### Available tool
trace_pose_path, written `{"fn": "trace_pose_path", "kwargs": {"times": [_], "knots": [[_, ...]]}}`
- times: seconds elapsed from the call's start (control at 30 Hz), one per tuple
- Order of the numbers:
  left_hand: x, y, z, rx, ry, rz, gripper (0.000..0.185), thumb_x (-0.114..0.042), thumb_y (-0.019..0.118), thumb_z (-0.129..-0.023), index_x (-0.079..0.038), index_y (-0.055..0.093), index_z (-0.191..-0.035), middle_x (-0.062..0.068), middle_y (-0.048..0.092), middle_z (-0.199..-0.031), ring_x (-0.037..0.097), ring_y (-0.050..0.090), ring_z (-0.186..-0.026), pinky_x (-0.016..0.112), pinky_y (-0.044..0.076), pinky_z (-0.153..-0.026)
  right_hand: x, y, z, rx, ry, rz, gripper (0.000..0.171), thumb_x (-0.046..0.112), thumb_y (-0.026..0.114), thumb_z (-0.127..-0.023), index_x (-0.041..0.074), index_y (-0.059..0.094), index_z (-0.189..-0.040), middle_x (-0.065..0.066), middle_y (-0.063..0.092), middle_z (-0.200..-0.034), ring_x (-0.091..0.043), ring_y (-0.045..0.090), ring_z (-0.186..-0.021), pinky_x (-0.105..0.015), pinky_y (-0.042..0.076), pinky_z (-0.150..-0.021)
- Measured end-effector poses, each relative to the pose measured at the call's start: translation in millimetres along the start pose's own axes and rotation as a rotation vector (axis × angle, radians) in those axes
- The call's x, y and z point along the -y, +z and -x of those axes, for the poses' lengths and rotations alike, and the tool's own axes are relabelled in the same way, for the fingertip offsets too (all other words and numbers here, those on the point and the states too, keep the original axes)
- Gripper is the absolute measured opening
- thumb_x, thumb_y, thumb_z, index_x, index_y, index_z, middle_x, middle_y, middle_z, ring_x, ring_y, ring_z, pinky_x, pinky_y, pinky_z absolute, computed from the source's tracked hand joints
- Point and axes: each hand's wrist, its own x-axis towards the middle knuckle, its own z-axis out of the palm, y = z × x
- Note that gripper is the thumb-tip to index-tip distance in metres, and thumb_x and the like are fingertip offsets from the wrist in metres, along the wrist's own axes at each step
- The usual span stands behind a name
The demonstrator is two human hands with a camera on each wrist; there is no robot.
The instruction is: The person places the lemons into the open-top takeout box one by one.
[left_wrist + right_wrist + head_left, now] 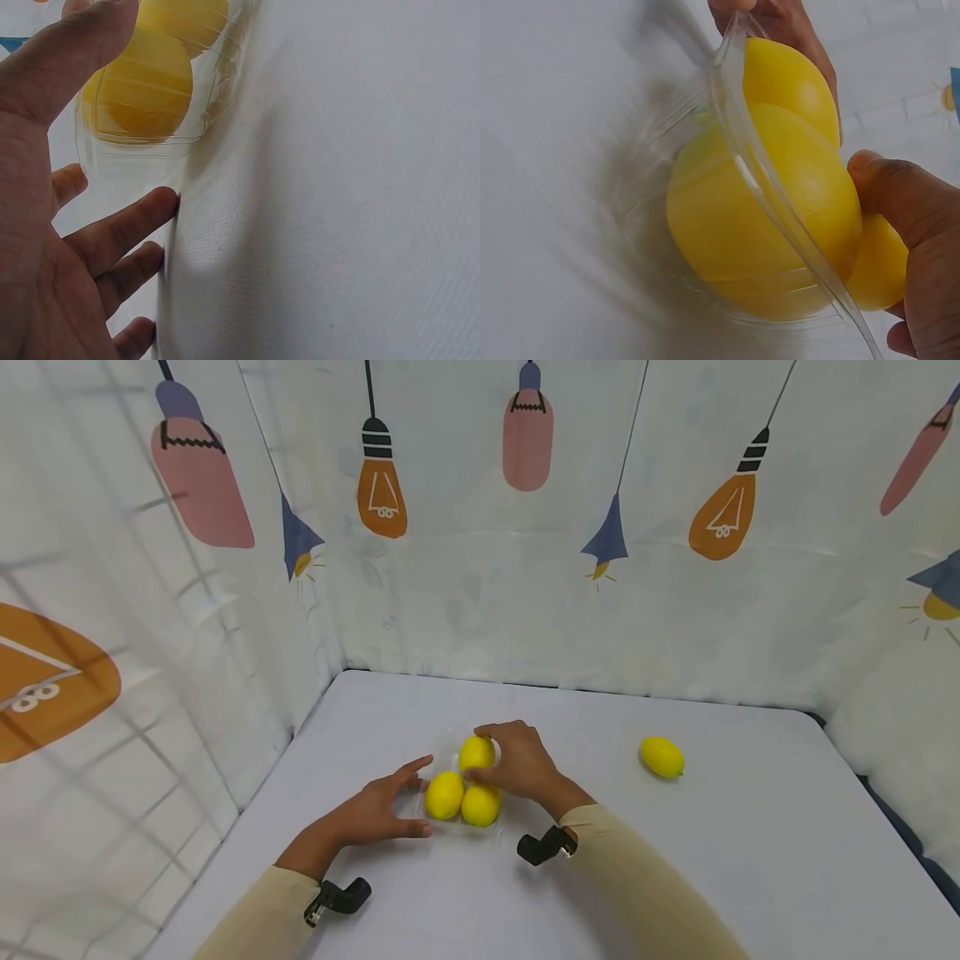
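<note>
Three lemons (461, 789) sit in a clear plastic bowl (780, 217) on the white table (675, 860), with the work apparently nearly done. The right hand (517, 764) curls over the far lemon (477, 752), fingers and thumb round it. The left hand (375, 810) lies open, straight fingers against the bowl's left wall. One lemon (662, 756) remains well to the right of the bowl, untouched.

Both arms wear long beige sleeves (645, 885); a black wrist-mounted camera (546, 846) sits at each cuff.
</note>
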Motion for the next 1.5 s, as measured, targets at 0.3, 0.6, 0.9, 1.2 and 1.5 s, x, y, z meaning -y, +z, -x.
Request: {"fn": "trace_pose_path", "kwargs": {"times": [0.3,0.6,0.9,1.2,1.5], "knots": [[-1.0,1.5,0.0,0.009,0.000,0.006,0.102,-0.055,0.083,-0.081,-0.038,0.024,-0.162,0.005,0.057,-0.145,0.037,0.039,-0.143,0.068,0.028,-0.112,2,5,0,0.030,0.019,0.029,0.072,0.056,0.083,-0.080,0.025,0.064,-0.141,0.001,0.064,-0.135,-0.029,0.048,-0.127,-0.052,0.046,-0.105],[-2.7,2.8,0.2,0.008,-0.014,0.019,0.102,-0.055,0.084,-0.081,-0.039,0.024,-0.162,0.007,0.056,-0.145,0.038,0.039,-0.143,0.069,0.028,-0.112,2,8,1,0.061,0.002,0.119,0.059,0.054,0.073,-0.091,0.025,0.064,-0.142,0.004,0.066,-0.132,-0.029,0.048,-0.127,-0.051,0.045,-0.106],[-1.9,4.1,-1.1,0.008,-0.017,0.011,0.103,-0.056,0.084,-0.080,-0.038,0.024,-0.162,0.007,0.056,-0.145,0.037,0.039,-0.144,0.069,0.027,-0.113,-1,-8,10,0.027,-0.104,0.151,0.053,0.047,0.069,-0.096,0.019,0.064,-0.141,0.002,0.063,-0.138,-0.026,0.046,-0.133,-0.051,0.031,-0.116],[-3.2,1.1,-1.8,0.006,-0.010,0.003,0.105,-0.055,0.084,-0.080,-0.034,0.025,-0.163,0.006,0.057,-0.144,0.037,0.039,-0.144,0.068,0.027,-0.113,-30,-41,23,0.007,-0.171,0.189,0.054,0.042,0.071,-0.096,0.016,0.061,-0.142,-0.001,0.060,-0.142,-0.027,0.045,-0.134,-0.051,0.032,-0.114],[-2.6,-1.4,0.1,0.009,-0.009,-0.001,0.105,-0.055,0.084,-0.080,-0.034,0.024,-0.163,0.006,0.057,-0.144,0.036,0.040,-0.143,0.067,0.028,-0.113,-68,-69,43,0.000,-0.103,0.210,0.061,0.039,0.075,-0.094,0.014,0.057,-0.147,-0.004,0.055,-0.146,-0.030,0.042,-0.136,-0.054,0.032,-0.115]]}}
